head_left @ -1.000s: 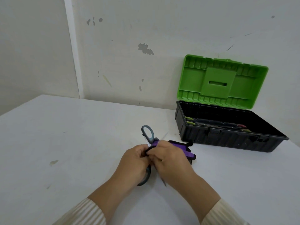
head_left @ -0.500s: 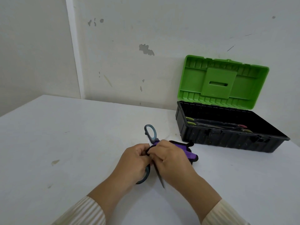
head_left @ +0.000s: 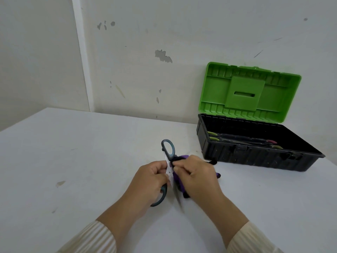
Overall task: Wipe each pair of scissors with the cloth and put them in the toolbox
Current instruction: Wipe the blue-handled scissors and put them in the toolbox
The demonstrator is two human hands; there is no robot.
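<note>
While left hand (head_left: 151,181) grips scissors (head_left: 169,168), right hand (head_left: 198,179) clutches purple cloth (head_left: 178,183) mostly hidden, blade tip blurred

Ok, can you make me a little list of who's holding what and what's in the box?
left hand: grips the grey-handled scissors
right hand: holds the purple cloth against a blade
scissors state: blades spread open, one handle loop sticking out past the hands
toolbox: black, far right on the table
green lid: standing open
inside toolbox: other scissors lying flat; the number is hard to tell
</note>
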